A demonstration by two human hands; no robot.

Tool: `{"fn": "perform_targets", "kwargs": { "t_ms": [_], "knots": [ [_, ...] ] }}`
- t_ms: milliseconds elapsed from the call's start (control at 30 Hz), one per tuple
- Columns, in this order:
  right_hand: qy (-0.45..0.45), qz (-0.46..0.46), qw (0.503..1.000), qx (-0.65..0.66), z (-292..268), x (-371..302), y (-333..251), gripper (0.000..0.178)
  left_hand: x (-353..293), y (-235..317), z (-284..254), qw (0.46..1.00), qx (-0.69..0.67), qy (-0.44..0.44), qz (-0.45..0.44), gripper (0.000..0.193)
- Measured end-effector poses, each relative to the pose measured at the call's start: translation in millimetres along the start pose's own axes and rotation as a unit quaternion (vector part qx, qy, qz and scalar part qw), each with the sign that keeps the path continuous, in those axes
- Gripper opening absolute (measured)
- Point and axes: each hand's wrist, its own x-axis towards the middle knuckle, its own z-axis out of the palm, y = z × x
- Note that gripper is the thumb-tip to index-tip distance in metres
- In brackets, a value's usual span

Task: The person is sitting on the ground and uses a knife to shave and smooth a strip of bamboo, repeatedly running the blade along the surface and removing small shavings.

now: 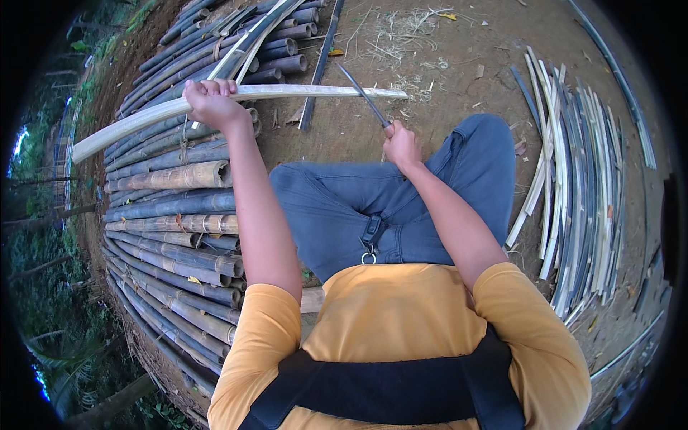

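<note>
My left hand (212, 105) is closed around a long, pale bamboo strip (287, 91), which runs from the far left across to a point in front of my knees. In my right hand (403, 147), above my crossed legs, is the handle of a knife (363, 94). Its narrow dark blade points up and left and crosses the strip close to the strip's right end. Whether the blade touches the strip or only overlaps it in view, I cannot tell. My fingers hide most of the knife's handle.
Cut bamboo poles (172, 204) lie stacked on my left. To the right is a pile of split bamboo strips (573, 193). A dark slat (320, 68) and pale shavings (412, 36) lie on the dirt ground ahead. Another long pole (620, 79) rests at the far right.
</note>
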Motion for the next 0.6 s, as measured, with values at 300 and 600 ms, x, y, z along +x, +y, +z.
{"fn": "perform_targets", "kwargs": {
  "t_ms": [300, 600],
  "knots": [
    [-0.003, 0.016, 1.000, 0.014, -6.1, -1.4, -2.3, 0.027, -5.8, 2.5, 6.9, 1.000, 0.013, -0.021, 0.002, 0.032],
    [0.009, 0.016, 1.000, 0.026, -2.2, 2.6, 2.1, 0.030, -6.9, 3.7, 10.1, 1.000, 0.018, -0.025, -0.005, 0.030]
  ]
}}
